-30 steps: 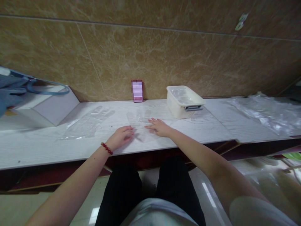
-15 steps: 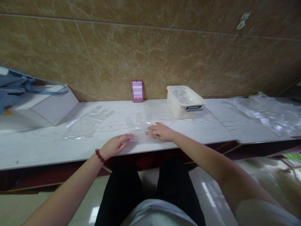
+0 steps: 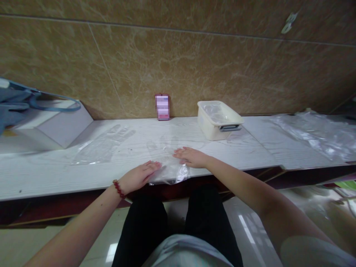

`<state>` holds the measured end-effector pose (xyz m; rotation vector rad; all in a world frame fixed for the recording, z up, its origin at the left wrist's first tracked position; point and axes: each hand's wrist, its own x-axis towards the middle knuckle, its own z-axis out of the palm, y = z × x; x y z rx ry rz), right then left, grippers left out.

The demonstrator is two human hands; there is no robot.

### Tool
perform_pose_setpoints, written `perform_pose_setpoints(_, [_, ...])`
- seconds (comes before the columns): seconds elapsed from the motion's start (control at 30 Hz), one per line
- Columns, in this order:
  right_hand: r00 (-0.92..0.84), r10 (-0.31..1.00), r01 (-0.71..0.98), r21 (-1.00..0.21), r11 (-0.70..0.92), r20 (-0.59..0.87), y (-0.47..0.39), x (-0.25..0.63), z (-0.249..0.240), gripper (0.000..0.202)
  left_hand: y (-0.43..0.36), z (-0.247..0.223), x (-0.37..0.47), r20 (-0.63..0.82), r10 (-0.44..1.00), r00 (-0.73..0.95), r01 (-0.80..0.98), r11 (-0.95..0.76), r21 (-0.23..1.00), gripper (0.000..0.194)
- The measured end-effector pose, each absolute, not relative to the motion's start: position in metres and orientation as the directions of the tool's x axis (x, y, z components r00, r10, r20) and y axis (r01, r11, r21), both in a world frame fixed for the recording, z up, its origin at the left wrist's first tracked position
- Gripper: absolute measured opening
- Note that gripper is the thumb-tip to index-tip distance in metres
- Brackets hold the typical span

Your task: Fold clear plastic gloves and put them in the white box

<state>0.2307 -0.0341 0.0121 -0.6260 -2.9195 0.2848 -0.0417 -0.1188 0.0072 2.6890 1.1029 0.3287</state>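
A clear plastic disposable glove [image 3: 167, 168] lies spread on the white table in front of me, its fingers toward the wall and its cuff at the front edge. My left hand [image 3: 141, 174] rests flat on the glove's left side, fingers stretched out. On the right side lies my right hand [image 3: 191, 157], palm down with the fingers extended. Neither hand grips anything. Further left, another clear plastic glove [image 3: 101, 148] lies flat by itself. Back right of my right hand stands a cream plastic bin [image 3: 211, 126] with a grey handle and clear plastic inside.
A phone [image 3: 162, 107] leans against the tiled wall. A white box [image 3: 63, 124] with blue cloth [image 3: 13, 104] on it stands at the left. Clear plastic sheeting [image 3: 319, 129] is heaped on the right. The table's front edge [image 3: 91, 188] runs just before my legs.
The near glove now lies flatter, with its cuff spread to the table edge. My hands have shifted slightly and their fingers lie flatter on it.
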Motion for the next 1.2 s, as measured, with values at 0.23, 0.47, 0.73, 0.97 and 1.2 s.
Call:
perform_pose_setpoints(0.23, [-0.924,0.361,0.31,-0.307,0.9,0.125,-0.043,0.236,0.012,0.037,-0.125,0.007,-0.049,0.092,0.752,0.653,0.671,-0.63,0.39,0.042])
perform_pose_setpoints(0.47, [-0.878,0.453,0.353,-0.429,0.832,0.156,-0.054,0.24,0.017,0.035,-0.13,0.015,-0.045,0.102,0.805,0.585,0.678,-0.554,0.482,0.037])
perform_pose_setpoints(0.73, [-0.865,0.44,0.36,-0.312,0.879,0.24,-0.047,0.234,0.012,0.033,-0.123,0.018,-0.038,0.207,0.875,0.438,0.738,-0.482,0.472,0.035])
perform_pose_setpoints(0.97, [-0.878,0.451,0.426,-0.165,0.889,0.161,-0.046,0.235,0.008,0.036,-0.125,0.019,-0.034,0.211,0.838,0.503,0.685,-0.535,0.494,0.037])
perform_pose_setpoints(1.2, [-0.817,0.508,0.434,-0.289,0.854,0.274,-0.046,0.232,0.01,0.03,-0.119,0.012,-0.031,0.196,0.945,0.262,0.729,-0.327,0.601,0.042])
